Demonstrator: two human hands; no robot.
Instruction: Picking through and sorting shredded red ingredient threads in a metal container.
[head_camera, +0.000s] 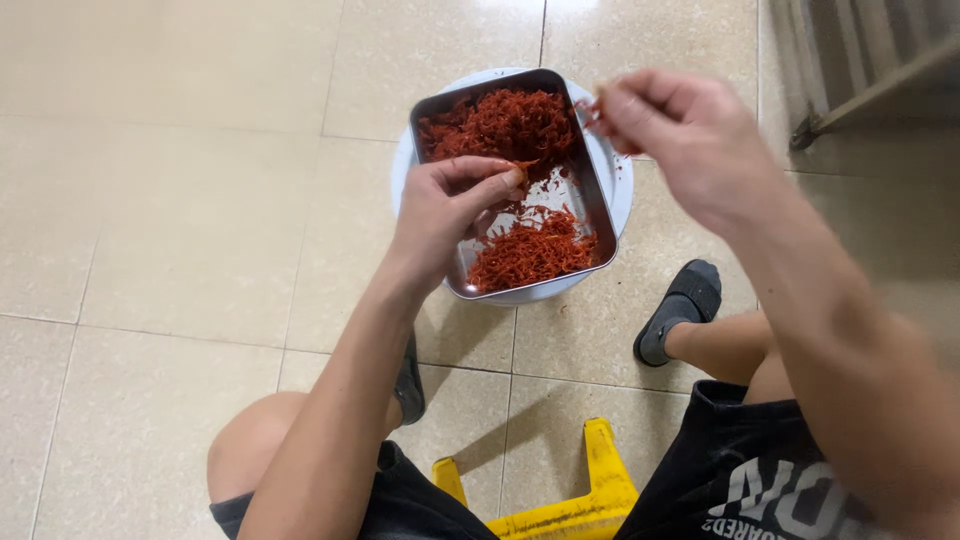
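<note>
Beige tiled floor (180, 180) fills most of my view, pale grout lines, w/ a metal frame leg (810, 125) top right. I see the person seated low, knees apart, black shorts (740, 470), grey socked foot (682, 310) on the right; the other foot is mostly hidden behind the left forearm. Yellow plastic stool (590, 495) shows btwn the legs at bottom edge.

Centre top: a white round basin (615, 175) on the floor, w/ a rectangular steel tray (598, 205) sitting on top of it. Tray holds red shredded strands (505, 125) piled at the far end and a second, smaller heap (530, 255) at the near end; bare shiny metal btwn them.

Left hand (445, 215) hovers over the tray's middle, fingers curled in, thumb and forefinger pinched on a small tuft of strands (523, 167). Right hand (685, 135) is raised above the tray's right rim, fingers loosely bunched, tips pinching what looks like a thin red bit (592, 110); too small for me to tell more.
</note>
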